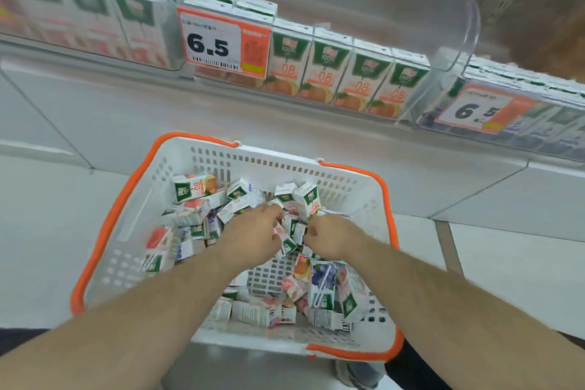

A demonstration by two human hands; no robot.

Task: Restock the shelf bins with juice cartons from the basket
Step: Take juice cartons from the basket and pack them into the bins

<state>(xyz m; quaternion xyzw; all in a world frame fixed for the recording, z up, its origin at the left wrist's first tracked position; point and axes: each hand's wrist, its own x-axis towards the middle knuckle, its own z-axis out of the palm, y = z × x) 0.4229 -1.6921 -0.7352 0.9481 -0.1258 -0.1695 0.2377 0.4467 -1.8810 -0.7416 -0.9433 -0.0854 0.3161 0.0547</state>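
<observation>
Two hands [286, 236] grip cartons [286, 242] in basket [104, 231] | tag [209, 41] reads 6.5 | cartons 08

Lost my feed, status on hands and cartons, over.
Left hand and right hand both down in basket, fingers curled among loose juice cartons. Middle shelf bin part-filled. Nothing blocking.

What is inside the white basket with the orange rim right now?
The white plastic basket with the orange rim holds a loose jumble of small juice cartons. Both hands, left and right, reach in. The cartons beneath the hands and forearms are hidden.
</observation>
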